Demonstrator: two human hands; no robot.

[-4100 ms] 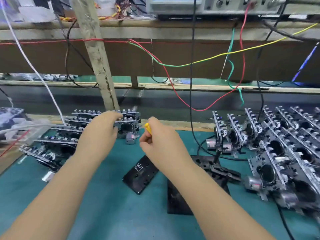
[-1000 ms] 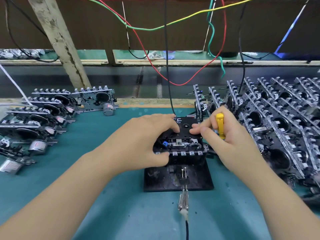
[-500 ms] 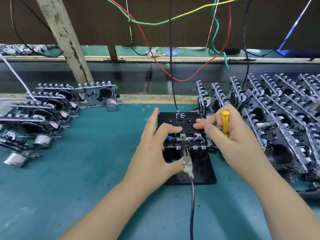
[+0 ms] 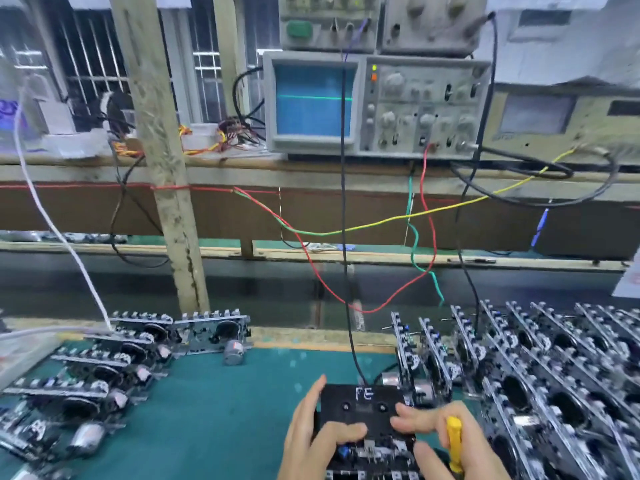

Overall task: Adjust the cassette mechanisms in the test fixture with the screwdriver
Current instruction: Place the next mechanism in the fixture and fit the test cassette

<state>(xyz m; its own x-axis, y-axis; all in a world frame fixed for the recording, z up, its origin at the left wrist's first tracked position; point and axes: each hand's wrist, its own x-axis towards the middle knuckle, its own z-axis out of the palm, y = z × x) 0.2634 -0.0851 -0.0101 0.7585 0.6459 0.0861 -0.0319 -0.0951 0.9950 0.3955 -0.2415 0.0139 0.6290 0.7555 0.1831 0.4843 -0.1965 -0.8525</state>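
A black cassette marked "FE" (image 4: 363, 405) lies in a cassette mechanism (image 4: 372, 457) at the bottom edge of the head view. The test fixture beneath them is cut off by the frame. My left hand (image 4: 308, 434) rests on the cassette's left side, fingers spread, thumb on its front. My right hand (image 4: 446, 441) presses fingertips on the cassette's right side while its palm keeps hold of the yellow-handled screwdriver (image 4: 454, 446). The screwdriver's tip is out of sight.
Several cassette mechanisms lie in rows at left (image 4: 114, 372) and stand packed at right (image 4: 554, 375) on the green mat (image 4: 214, 410). A black cable (image 4: 344, 237) drops to the cassette. An oscilloscope (image 4: 374, 105) on the shelf shows a flat green trace. A wooden post (image 4: 166, 168) stands left of centre.
The head has tilted up, so the oscilloscope and shelf have come into view and the hands have dropped to the bottom edge. Both hands stay on the cassette and mechanism.
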